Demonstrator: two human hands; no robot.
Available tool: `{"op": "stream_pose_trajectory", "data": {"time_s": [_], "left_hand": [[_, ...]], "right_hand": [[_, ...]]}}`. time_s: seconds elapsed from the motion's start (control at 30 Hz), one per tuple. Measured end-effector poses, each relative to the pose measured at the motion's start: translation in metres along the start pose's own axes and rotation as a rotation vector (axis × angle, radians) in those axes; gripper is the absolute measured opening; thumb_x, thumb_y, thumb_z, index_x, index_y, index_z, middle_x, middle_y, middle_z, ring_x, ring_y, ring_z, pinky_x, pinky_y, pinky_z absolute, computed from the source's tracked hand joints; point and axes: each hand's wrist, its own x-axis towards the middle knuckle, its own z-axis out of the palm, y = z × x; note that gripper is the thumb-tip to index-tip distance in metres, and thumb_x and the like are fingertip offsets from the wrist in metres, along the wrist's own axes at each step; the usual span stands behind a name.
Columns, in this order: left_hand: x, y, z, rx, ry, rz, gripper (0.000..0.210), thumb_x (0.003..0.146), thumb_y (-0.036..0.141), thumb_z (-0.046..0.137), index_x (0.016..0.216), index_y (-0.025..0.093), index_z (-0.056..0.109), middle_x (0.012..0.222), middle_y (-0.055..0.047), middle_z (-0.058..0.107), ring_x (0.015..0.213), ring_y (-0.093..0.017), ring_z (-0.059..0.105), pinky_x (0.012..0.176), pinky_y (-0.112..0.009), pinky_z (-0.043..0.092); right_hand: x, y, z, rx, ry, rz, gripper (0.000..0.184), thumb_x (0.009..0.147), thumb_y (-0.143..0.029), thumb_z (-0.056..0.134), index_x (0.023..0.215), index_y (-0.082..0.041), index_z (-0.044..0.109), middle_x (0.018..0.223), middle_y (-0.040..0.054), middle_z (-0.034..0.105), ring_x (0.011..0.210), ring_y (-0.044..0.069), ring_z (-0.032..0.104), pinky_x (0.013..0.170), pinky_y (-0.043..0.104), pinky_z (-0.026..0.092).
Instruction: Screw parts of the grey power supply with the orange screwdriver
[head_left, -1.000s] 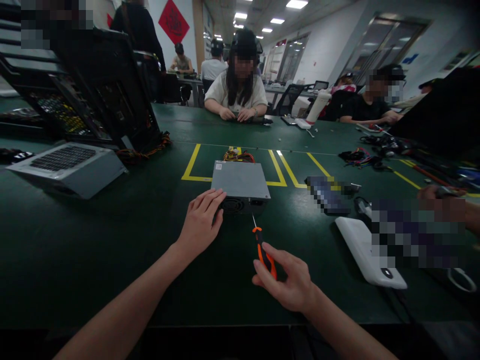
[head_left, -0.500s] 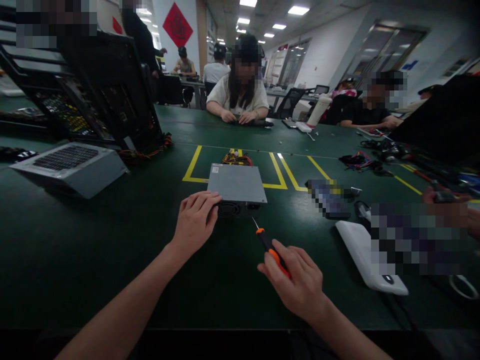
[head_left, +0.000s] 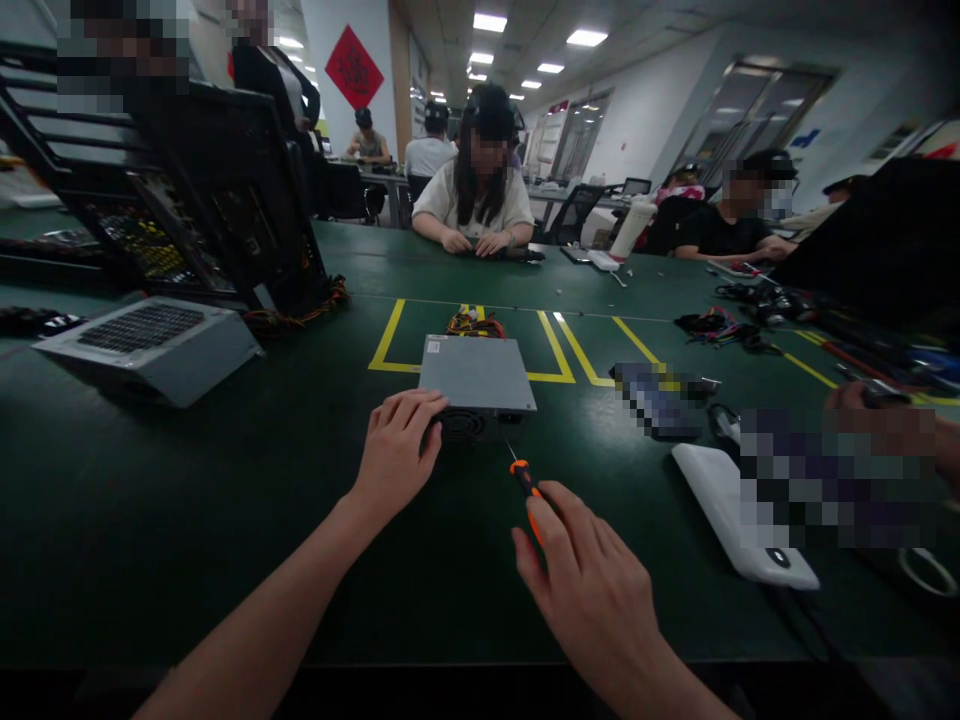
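A grey metal computer power supply (head_left: 478, 372) lies in front of me, its fan grille and power socket facing my side. My left hand (head_left: 397, 445) grips its near left corner, fingers over the top edge and thumb by the front face. In my right hand (head_left: 592, 560) is a screwdriver (head_left: 523, 478) with an orange and black handle, held from above. Its thin shaft points up at the front face, just under the socket. Whether the tip sits in a screw is too small to tell. Bundled cables (head_left: 476, 322) lie behind the unit.
At left stand a second power supply (head_left: 161, 350) and an open black computer case (head_left: 247, 200). Yellow tape (head_left: 397, 335) marks the green table (head_left: 247, 560). To the right are a white power bank (head_left: 742, 515), cables and a co-worker's hand (head_left: 862, 405). Another person sits opposite.
My right hand has turned over the screwdriver handle, with its back now more upward and the fingers straighter. My left hand stays on the power supply. The view has shifted slightly.
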Motion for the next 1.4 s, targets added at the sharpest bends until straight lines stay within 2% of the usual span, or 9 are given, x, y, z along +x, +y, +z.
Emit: {"op": "stream_pose_trajectory", "data": {"time_s": [0.1,0.27,0.43,0.57,0.7,0.87,1.1,1.23,1.4], "left_hand": [[0.000,0.000,0.000,-0.006,0.004,0.004,0.028,0.084,0.018,0.044,0.112,0.022,0.050,0.115,-0.003,0.053,0.112,-0.020,0.041,0.092,-0.038,0.035],[-0.001,0.001,-0.001,-0.011,0.015,0.004,0.029,0.084,0.017,0.044,0.112,0.022,0.050,0.116,-0.004,0.053,0.112,-0.020,0.042,0.092,-0.038,0.036],[-0.001,0.002,-0.002,-0.015,0.026,0.006,0.029,0.083,0.016,0.045,0.111,0.022,0.051,0.114,-0.004,0.054,0.111,-0.020,0.043,0.091,-0.038,0.037],[-0.001,0.002,-0.002,-0.017,0.021,0.002,0.030,0.083,0.015,0.045,0.112,0.022,0.051,0.115,-0.004,0.053,0.111,-0.020,0.043,0.091,-0.038,0.037],[-0.001,0.002,-0.002,-0.009,0.012,0.000,0.030,0.083,0.016,0.045,0.112,0.022,0.050,0.115,-0.004,0.053,0.112,-0.020,0.042,0.092,-0.038,0.036],[-0.001,0.003,-0.004,0.005,0.027,0.013,0.030,0.082,0.015,0.046,0.112,0.022,0.051,0.115,-0.005,0.053,0.111,-0.020,0.043,0.092,-0.038,0.037],[0.001,-0.008,0.002,0.028,0.053,0.045,0.028,0.085,0.014,0.044,0.109,0.024,0.053,0.113,-0.004,0.055,0.108,-0.019,0.046,0.089,-0.037,0.038],[0.002,-0.016,0.007,0.026,0.097,0.069,0.028,0.084,0.011,0.045,0.105,0.025,0.056,0.108,-0.003,0.057,0.104,-0.019,0.048,0.087,-0.036,0.039],[0.002,-0.016,0.005,0.027,0.094,0.062,0.028,0.084,0.010,0.043,0.105,0.025,0.056,0.107,-0.002,0.058,0.104,-0.018,0.048,0.086,-0.035,0.039]], "right_hand": [[-0.004,-0.008,0.002,0.008,0.003,0.005,0.021,0.082,-0.015,0.049,0.102,-0.010,0.052,0.098,0.0137,0.061,0.075,0.017,0.058,0.064,0.027,0.043],[0.000,-0.011,0.001,0.050,-0.008,0.115,0.022,0.086,-0.027,0.046,0.101,-0.014,0.053,0.070,0.0034,0.060,0.052,0.013,0.052,0.049,0.026,0.040],[-0.002,-0.018,0.005,0.149,0.056,0.132,0.021,0.085,-0.020,0.042,0.100,-0.008,0.050,0.100,0.0183,0.054,0.082,0.021,0.057,0.062,0.030,0.050],[-0.006,-0.018,0.011,0.158,0.114,0.058,0.018,0.081,-0.009,0.046,0.098,-0.014,0.051,0.100,0.0150,0.054,0.081,0.019,0.057,0.062,0.029,0.051],[-0.006,-0.020,0.010,0.166,0.073,0.181,0.014,0.084,-0.017,0.044,0.094,-0.014,0.053,0.101,0.0160,0.051,0.075,0.017,0.058,0.053,0.026,0.051],[-0.006,-0.025,0.008,0.154,0.036,0.157,0.023,0.084,-0.014,0.039,0.101,-0.011,0.053,0.105,0.0175,0.052,0.090,0.022,0.058,0.067,0.031,0.053],[-0.004,-0.017,0.002,0.165,0.011,0.302,0.022,0.088,-0.023,0.036,0.099,-0.013,0.052,0.095,0.0137,0.058,0.066,0.016,0.061,0.051,0.027,0.052],[-0.005,-0.021,0.003,0.199,0.011,0.157,0.024,0.085,-0.013,0.036,0.103,-0.012,0.052,0.111,0.0185,0.053,0.091,0.022,0.059,0.066,0.032,0.054],[-0.001,-0.020,0.004,0.191,0.125,0.136,0.015,0.083,-0.011,0.045,0.094,-0.016,0.054,0.104,0.0138,0.058,0.077,0.016,0.061,0.058,0.024,0.052]]}}
